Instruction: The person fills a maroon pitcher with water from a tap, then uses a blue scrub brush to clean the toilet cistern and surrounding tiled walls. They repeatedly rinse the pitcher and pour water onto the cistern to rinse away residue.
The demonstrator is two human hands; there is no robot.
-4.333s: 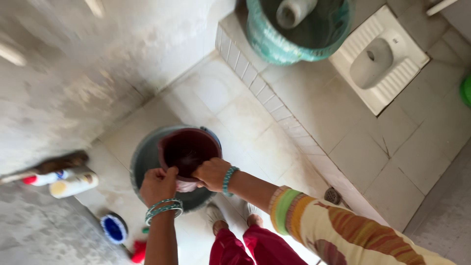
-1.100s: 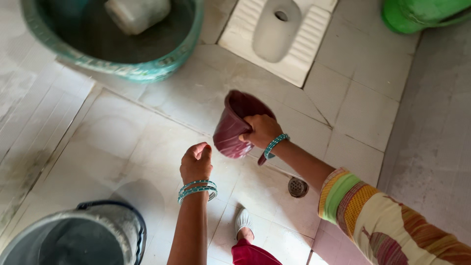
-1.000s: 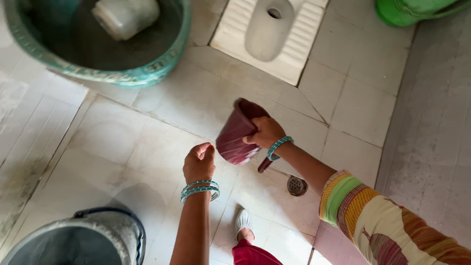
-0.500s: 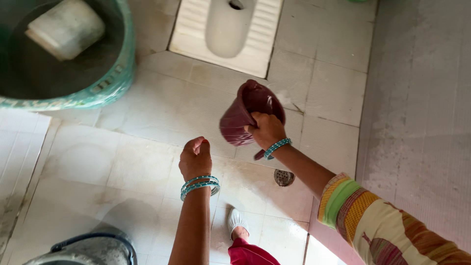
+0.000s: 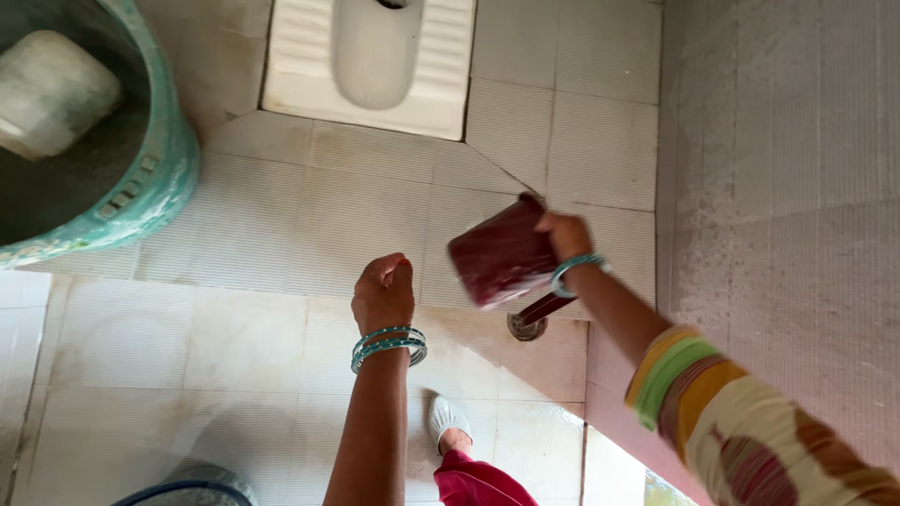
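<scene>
We stand on a pale tiled floor (image 5: 281, 347). A white squat toilet pan (image 5: 370, 56) is set into the floor at the top. A large teal tub (image 5: 141, 187) occupies the upper left, with a pale container (image 5: 52, 89) inside it. A round floor drain (image 5: 525, 326) sits below our right hand, partly covered by the mug handle. The rim of a grey bucket (image 5: 187, 487) shows at the bottom edge.

Our right hand (image 5: 565, 234) is closed on the handle of the maroon plastic mug (image 5: 502, 251), which is tipped, its base toward the camera; the mouth appears to face the floor, though blur limits certainty. Our left hand (image 5: 382, 292) is curled into a loose fist holding nothing, just left of the mug and not touching it.
</scene>
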